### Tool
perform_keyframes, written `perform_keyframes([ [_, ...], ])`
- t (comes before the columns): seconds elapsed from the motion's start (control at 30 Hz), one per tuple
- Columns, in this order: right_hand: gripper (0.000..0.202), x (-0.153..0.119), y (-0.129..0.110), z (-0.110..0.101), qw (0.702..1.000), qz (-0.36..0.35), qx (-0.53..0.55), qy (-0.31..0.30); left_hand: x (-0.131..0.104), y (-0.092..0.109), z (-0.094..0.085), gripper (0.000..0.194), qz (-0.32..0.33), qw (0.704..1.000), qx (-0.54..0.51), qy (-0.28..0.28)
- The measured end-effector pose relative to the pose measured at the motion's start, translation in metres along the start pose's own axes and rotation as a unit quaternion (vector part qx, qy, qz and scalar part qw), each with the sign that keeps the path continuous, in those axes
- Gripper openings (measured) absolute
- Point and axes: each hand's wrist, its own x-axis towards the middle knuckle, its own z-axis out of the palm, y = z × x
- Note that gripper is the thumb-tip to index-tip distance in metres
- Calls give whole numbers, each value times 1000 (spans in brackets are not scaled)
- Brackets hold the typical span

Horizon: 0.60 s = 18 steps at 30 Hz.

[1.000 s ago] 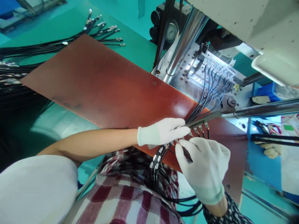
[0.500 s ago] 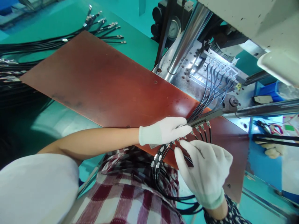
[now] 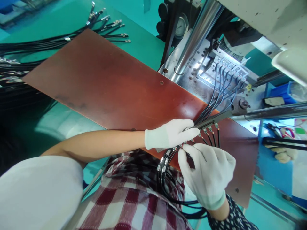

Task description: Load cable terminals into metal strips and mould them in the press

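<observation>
With the clock face centred on the right hand, the left hand [image 3: 171,134] lies at ten, its thumb and fingers closed along a slotted metal bar [image 3: 217,118] that slants toward one o'clock above the brown board [image 3: 115,86]. The right hand [image 3: 207,171] has thumb and forefinger tips drawn together, apparently pinching one cable terminal [image 3: 180,146] just under the left hand; the fingertips partly hide it. More terminals [image 3: 211,129] line the bar's near edge at twelve, while the spare cables [image 3: 165,187] loop down at eight to nine. At one, grey-looking cables [image 3: 203,112] run from the bar to the press bed [image 3: 203,92]. To do this well, I would keep the left palm steady on the bar, square each terminal by its metal end rather than its wire, and match its neighbours' spacing, so none sits tilted.
</observation>
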Motion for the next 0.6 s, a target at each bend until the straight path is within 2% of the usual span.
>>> perform_keyframes([
  [0.17,10,-2,-3,0,999,-48,6,-17,0,1,0,40,-11,1000,-9,11],
  [0.33,19,0,-8,6,999,-32,10,-10,-1,2,1,38,-21,999,-35,7],
  [0.6,26,4,-11,12,999,-29,16,-4,-3,3,1,34,1,1000,-27,5],
])
